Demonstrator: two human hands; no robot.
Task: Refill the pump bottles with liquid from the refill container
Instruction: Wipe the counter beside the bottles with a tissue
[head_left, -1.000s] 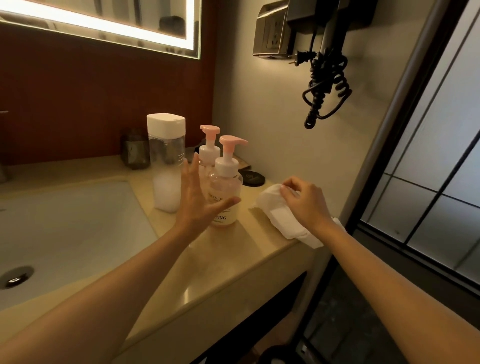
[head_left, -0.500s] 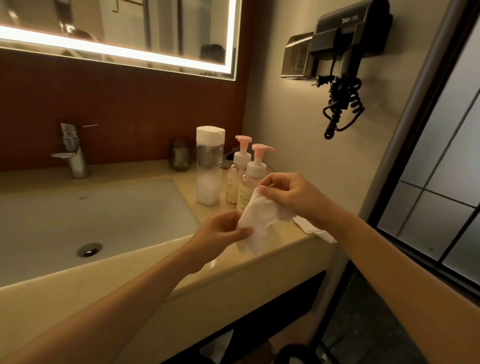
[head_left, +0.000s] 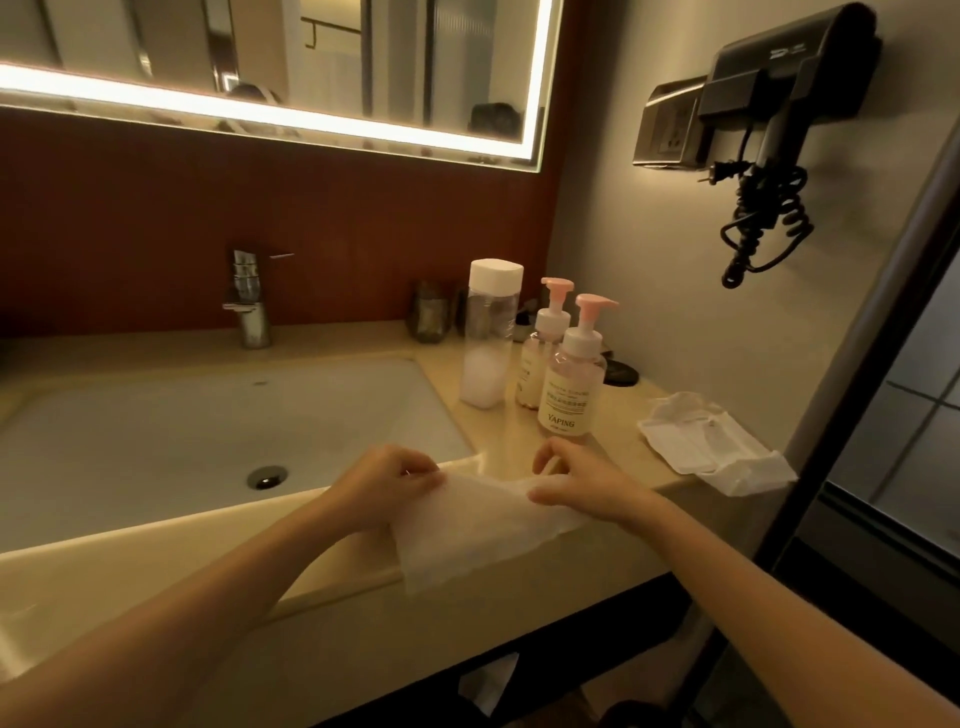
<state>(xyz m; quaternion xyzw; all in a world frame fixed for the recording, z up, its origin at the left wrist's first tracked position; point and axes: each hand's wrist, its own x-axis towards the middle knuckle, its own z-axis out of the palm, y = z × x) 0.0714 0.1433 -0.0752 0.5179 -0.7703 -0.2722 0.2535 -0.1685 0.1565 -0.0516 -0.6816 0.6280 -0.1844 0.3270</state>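
Wipe (head_left: 467, 535) held spread between both hands, just above the front edge of the counter (head_left: 621, 421). Left hand (head_left: 384, 483) pinches one upper corner between thumb and fingertips; right hand (head_left: 587, 486) pinches the opposite edge, fingers curled over it. Refill container (head_left: 491, 332) stands upright at the back right of the sink (head_left: 208, 431), white cap on, white liquid in its lower part only. Front pump bottle (head_left: 571, 387) and rear pump bottle (head_left: 540, 358) stand just beside it, touching or nearly so, both pink pumps seated. Opened pack (head_left: 711, 441) lies near the right end of the counter. Judgement: a wiping or protective step is in hand, not pouring. Fill levels are too dim to read. Next move calls for laying the sheet down or using it, then freeing both hands to unscrew a pump and uncap the container.
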